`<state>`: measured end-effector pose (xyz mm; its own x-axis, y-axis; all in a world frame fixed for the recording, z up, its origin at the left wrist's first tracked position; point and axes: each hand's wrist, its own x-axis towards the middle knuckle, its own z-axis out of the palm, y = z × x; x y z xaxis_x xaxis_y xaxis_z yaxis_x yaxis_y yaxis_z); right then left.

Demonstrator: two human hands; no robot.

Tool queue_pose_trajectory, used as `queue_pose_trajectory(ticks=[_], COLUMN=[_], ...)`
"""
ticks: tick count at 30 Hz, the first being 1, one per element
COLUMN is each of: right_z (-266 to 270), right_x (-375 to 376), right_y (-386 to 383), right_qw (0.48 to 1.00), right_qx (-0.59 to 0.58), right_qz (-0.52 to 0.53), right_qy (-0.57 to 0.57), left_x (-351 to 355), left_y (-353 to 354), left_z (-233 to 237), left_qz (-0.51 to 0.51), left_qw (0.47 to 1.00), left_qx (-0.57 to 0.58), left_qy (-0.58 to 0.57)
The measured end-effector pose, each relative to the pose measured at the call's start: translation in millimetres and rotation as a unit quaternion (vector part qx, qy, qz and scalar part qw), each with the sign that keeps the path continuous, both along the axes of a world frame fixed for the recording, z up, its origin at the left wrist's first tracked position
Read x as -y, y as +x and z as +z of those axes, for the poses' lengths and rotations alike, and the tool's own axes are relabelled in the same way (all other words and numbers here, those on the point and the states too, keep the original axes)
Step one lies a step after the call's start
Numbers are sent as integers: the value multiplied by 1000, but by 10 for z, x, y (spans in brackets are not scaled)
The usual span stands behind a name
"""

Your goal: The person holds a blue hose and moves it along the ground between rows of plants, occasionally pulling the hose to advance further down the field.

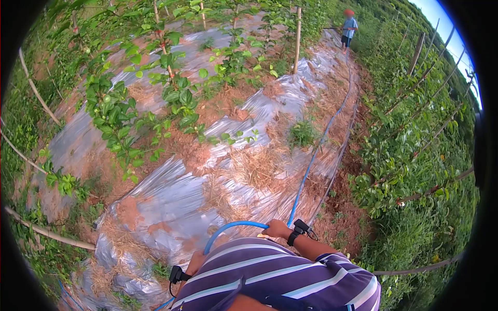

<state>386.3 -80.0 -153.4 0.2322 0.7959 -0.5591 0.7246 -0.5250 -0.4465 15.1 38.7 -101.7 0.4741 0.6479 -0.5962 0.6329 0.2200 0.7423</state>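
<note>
Hands on a blue hose above film-covered ground

The right hand (277, 229), at the lower centre of the frame, is closed around the blue hose (232, 224), its fingers curled over the tube with no visible opening. A small yellowish patch shows just below this hand; it is too small to identify. The left hand (195, 262), lower and to the left, is at the lower end of the hose's arc and appears to touch it. The striped shirt (259, 269) hides most of this hand, so whether its fingers are spread or closed cannot be told. Each wrist bears a small black device: the right device (302, 227) on a dark band, the left device (178, 274) with a thin cable.

The hose descends from the upper right of the frame along the strip of ground, reaches the right hand, and bends leftward in an arch to the left hand. A short blue length shows again at the bottom edge, left of the shirt. A thin dark pipe (340, 155) lies beside the hose on the right.

Silvery plastic film (166, 192), partly covered by soil and dry straw (258, 167), spans the centre. Leafy plants (179, 98) and upright stakes (298, 41) occupy the upper left; dense greenery fills the right. Another person (349, 31) stands at the upper right.
</note>
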Motion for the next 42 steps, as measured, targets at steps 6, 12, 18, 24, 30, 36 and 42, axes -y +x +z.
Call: queue_pose_trajectory(ticks=[6, 12, 18, 24, 30, 36, 42], right_z=[-12, -10, -59, -70, -91, 33, 63], right_x=[2, -5, 1, -4, 6, 7, 17], right_y=[-12, -12, -9, -14, -2, -26, -11], right_qw=[1000, 1000, 1000, 1000, 1000, 1000, 1000], right_qx=[2, -2, 3, 8, -3, -15, -9], right_qz=[3, -3, 2, 3, 6, -18, 0], right_qy=[-4, -10, -6, -10, -9, -12, -10], left_x=[1, 24, 2, -16, -19, -4, 13], left_y=[-4, 111, 56, 27, -18, -22, 68], left_z=[-3, 310, 172, 69, -31, -17, 242], left_qz=[1, 15, 7, -7, -13, -5, 2], left_qw=[1000, 1000, 1000, 1000, 1000, 1000, 1000], left_qx=[-3, -17, -10, -22, -1, 22, 1], left_qy=[2, -18, -19, -4, -2, 2, -27])
